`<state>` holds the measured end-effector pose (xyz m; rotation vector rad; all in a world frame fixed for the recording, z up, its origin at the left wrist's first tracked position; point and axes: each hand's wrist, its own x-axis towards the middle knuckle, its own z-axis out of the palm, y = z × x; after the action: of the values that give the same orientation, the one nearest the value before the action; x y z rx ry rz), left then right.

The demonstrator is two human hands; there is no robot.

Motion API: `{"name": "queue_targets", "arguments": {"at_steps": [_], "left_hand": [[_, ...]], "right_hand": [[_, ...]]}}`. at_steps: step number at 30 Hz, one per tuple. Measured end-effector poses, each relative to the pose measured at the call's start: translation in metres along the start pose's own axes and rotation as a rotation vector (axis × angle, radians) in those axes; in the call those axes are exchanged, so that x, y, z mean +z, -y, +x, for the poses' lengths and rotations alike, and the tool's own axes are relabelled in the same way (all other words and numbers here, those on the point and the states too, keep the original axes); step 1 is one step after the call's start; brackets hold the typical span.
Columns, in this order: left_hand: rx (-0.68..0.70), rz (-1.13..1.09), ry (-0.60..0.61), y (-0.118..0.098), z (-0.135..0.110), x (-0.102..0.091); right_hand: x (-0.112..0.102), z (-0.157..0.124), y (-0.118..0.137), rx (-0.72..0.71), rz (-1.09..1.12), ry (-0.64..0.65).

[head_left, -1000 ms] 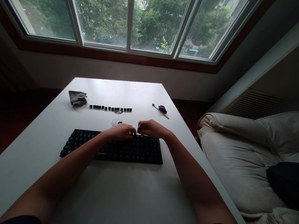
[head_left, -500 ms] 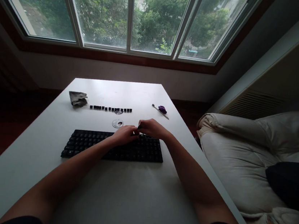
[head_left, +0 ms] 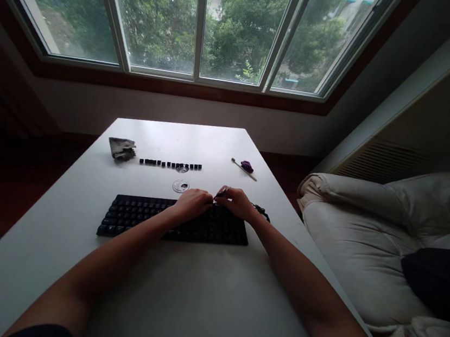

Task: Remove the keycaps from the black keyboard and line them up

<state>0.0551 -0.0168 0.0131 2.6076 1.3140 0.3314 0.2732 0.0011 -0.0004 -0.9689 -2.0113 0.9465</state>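
A black keyboard [head_left: 133, 214] lies across the white table with both my hands over its back part. My left hand [head_left: 194, 203] rests above the upper middle of the keys, fingers curled and pressed together; their tips are partly hidden. Just right of it, my right hand [head_left: 234, 200] is closed in a pinch on a small dark piece that looks like a keycap [head_left: 219, 194]. A thin bright glint shows above those fingers, too small to identify. The fingertips of the two hands almost meet. Several loose black keycaps stand in a row [head_left: 158, 163] farther back.
Two round, see-through decals or discs [head_left: 180, 186] are near the row. A grey cloth [head_left: 121, 148] lies back left; a thin brush [head_left: 245, 171] and a purple bundle [head_left: 247, 166] lie back right. A black cable [head_left: 261, 212] sits beside my right wrist. A sofa [head_left: 348, 233] stands right.
My right hand has lowered and shifted right, still pinching the small dark piece. The black cable now shows beside the wrist. My left hand stays over the keys; the whole view has shifted slightly.
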Motion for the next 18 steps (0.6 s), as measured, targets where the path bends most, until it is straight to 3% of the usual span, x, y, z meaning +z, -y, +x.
{"name": "queue_targets", "arguments": {"at_steps": [7, 18], "left_hand": [[-0.005, 0.066, -0.005, -0.007, -0.002, 0.000], [-0.068, -0.009, -0.088, -0.011, -0.003, 0.002]], "right_hand": [[-0.004, 0.003, -0.020, 0.044, 0.339, 0.042], [-0.006, 0.005, -0.016, 0.067, 0.415, 0.021]]}}
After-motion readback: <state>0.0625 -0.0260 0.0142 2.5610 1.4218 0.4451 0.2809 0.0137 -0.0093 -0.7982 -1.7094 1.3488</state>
